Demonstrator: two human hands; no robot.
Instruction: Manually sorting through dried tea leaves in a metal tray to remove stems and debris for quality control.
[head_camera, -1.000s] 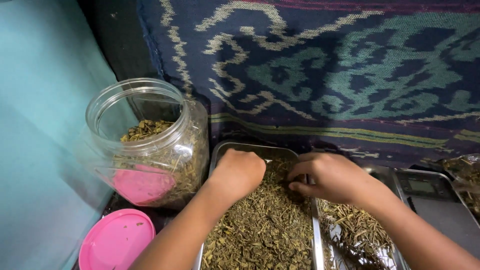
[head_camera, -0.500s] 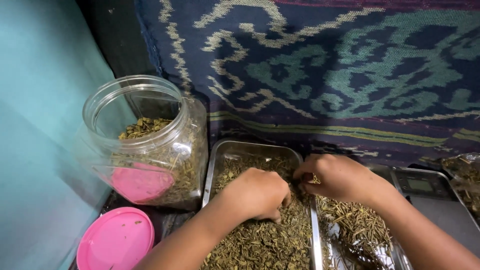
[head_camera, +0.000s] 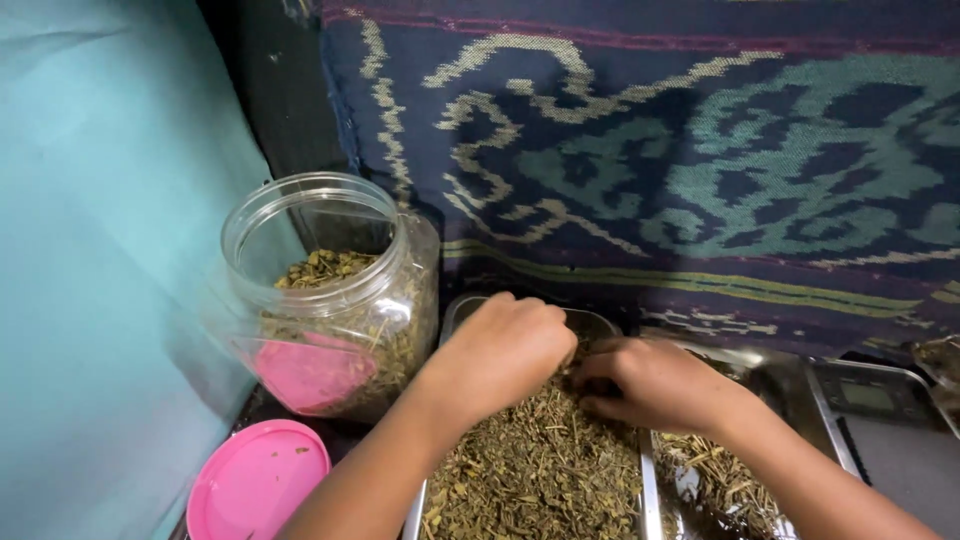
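Behind everything hung the woven cloth (head_camera: 700, 180), dark blue with green and cream patterns, and a teal sheet (head_camera: 90, 280) covered your left side. Neither was at risk, though loose herb flung upward could have lodged in the weave.

The metal tray (head_camera: 648, 495) lay in front of you, heaped with dried herbs (head_camera: 540, 480), and that pile was where both your hands worked. It reached close to the rim, so a hasty scoop would probably have pushed bits over the edge and onto the bench.

The clear plastic jar (head_camera: 330, 300) stood open just left of the tray, partly filled with the same herbs and with a pink scoop-like piece showing through its wall. It sat close to your left forearm, and I judged that a careless swing of the elbow could have tipped it. Its pink lid (head_camera: 258, 485) lay flat in front of it, apart from the jar.

A small scale (head_camera: 880, 420) sat at the right edge, near enough to catch spilled crumbs.

Your left hand (head_camera: 505, 350) was curled, fingers bunched down into the herbs at the far end of the tray. Your right hand (head_camera: 655, 385) was likewise closed over the pile, touching the left; what lay inside either I could not tell.
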